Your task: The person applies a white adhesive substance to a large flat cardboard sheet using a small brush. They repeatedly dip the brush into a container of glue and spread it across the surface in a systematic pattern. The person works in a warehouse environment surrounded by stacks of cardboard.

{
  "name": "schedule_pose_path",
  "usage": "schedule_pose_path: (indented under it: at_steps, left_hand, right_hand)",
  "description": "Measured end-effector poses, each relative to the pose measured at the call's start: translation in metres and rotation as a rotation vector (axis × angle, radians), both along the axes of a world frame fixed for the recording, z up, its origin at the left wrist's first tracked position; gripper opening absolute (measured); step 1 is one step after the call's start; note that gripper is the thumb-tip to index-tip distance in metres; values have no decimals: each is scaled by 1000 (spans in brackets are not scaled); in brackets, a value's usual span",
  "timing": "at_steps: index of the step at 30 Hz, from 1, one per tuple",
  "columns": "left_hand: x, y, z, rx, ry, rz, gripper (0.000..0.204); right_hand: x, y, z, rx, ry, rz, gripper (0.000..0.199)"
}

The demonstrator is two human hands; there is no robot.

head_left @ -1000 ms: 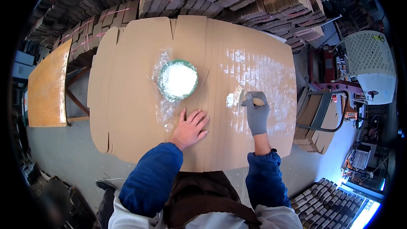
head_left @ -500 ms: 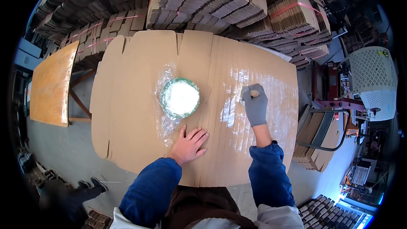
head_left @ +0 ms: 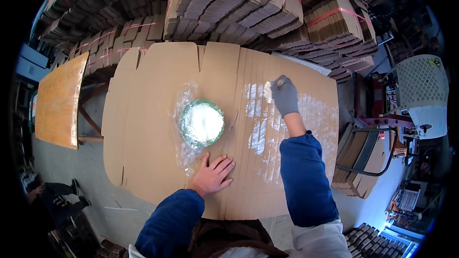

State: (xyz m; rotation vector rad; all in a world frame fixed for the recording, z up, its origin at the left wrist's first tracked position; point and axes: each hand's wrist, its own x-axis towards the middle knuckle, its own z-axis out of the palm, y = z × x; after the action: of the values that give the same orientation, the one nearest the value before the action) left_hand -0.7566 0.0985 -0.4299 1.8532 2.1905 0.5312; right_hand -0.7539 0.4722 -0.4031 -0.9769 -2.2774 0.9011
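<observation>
We see the grey-gloved right hand (head_left: pixel 286 97) closed around a pale-bristled brush (head_left: pixel 268 91), beyond and to the right of the round green-rimmed tub (head_left: pixel 202 122); the bare left hand (head_left: pixel 213 175), flat with fingers slightly spread, lies nearer to this tub. Under both hands we find matte brown cardboard sheets (head_left: pixel 153 153), whose overlapped straight edges run away from us, streaked with shiny whitish film (head_left: pixel 258 136).

A wooden-topped table (head_left: pixel 60 102) stands on grey floor (head_left: pixel 114 196), strapped cardboard stacks (head_left: pixel 234 7) behind, bluish light (head_left: pixel 402 244) at lower right.
</observation>
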Motion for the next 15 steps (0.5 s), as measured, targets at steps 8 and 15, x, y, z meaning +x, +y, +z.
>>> schedule_pose_path:
  at_steps: [8, 15]
  left_hand:
    - [1, 5, 5, -28, 7, -10, 57]
    - [2, 2, 4, -43, 27, -13, 58]
  right_hand:
    - [55, 40, -3, 138, -185, -105, 20]
    - [66, 51, 3, -85, 50, -107, 23]
